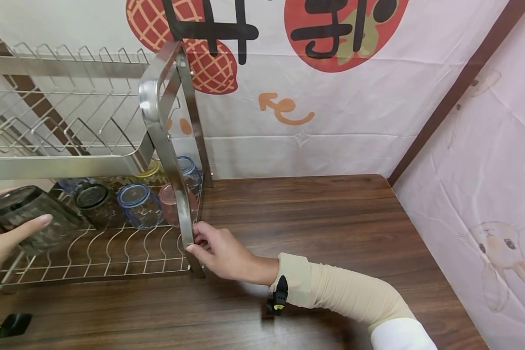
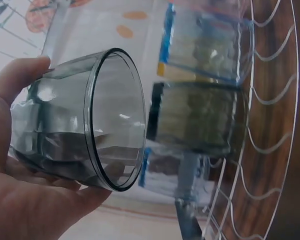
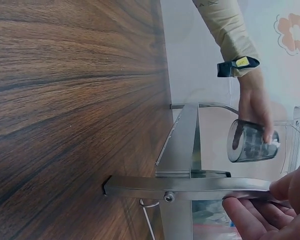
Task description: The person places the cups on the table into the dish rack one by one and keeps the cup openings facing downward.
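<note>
My left hand (image 1: 2, 238) grips a dark grey glass (image 1: 35, 218) around its side, tilted above the lower rack at the far left. In the left wrist view the rim of this glass (image 2: 115, 120) faces the rack, and nothing shows inside it. With thumb and fingers my right hand (image 1: 220, 250) pinches the front upright (image 1: 175, 160) of the metal dish rack. On the lower tier stand upside-down glasses: a dark one (image 1: 95, 204), a blue-rimmed one (image 1: 141, 206) and a pink one (image 1: 170, 204). More glasses, among them a yellow one (image 1: 150, 170), sit behind them.
The rack's upper tier (image 1: 61, 165), with wire plate slots, hangs over the glasses. A wooden table (image 1: 297, 214) lies beneath the rack and extends right. A printed cloth (image 1: 332, 107) stands as a wall behind, another at the right.
</note>
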`<state>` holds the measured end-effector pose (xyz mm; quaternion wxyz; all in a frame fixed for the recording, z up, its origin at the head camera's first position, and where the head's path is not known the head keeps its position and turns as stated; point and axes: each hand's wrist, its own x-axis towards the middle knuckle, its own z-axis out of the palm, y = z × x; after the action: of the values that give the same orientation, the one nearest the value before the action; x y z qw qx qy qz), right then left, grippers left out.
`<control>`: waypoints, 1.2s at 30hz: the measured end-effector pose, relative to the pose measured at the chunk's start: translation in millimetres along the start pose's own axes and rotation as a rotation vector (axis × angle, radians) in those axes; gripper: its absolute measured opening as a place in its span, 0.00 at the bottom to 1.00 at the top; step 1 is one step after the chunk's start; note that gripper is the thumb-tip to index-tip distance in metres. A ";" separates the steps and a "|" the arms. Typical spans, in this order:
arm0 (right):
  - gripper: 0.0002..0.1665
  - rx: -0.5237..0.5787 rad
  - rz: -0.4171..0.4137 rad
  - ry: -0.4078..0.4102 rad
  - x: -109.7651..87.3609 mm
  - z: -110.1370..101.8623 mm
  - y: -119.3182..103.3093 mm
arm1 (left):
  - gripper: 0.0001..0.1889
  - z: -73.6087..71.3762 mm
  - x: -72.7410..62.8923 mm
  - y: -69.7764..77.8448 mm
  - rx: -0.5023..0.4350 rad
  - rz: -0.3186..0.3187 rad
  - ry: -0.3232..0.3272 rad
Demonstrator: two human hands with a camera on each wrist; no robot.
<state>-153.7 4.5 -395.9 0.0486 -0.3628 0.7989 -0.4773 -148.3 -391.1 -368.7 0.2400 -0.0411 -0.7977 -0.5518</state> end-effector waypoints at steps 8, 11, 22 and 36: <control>0.07 -0.023 -0.009 0.014 0.3 1.3 0.0 | 0.36 -8.1 11.8 -16.5 0.116 -0.016 0.053; 0.07 -0.034 -0.015 0.018 0.0 1.6 0.2 | 0.34 -11.1 16.0 -21.7 0.175 -0.004 0.041; 0.07 -0.050 -0.011 0.019 0.2 2.1 -1.1 | 0.41 -24.5 18.6 -61.7 0.471 -0.213 -0.008; 0.07 -0.056 -0.021 0.031 0.0 3.0 -0.6 | 0.40 -31.2 39.8 -81.3 0.550 -0.217 -0.173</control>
<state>-152.1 2.2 -397.1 0.0211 -0.3647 0.8087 -0.4609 -199.7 -458.6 -413.0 0.1130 0.0643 -0.9343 -0.3320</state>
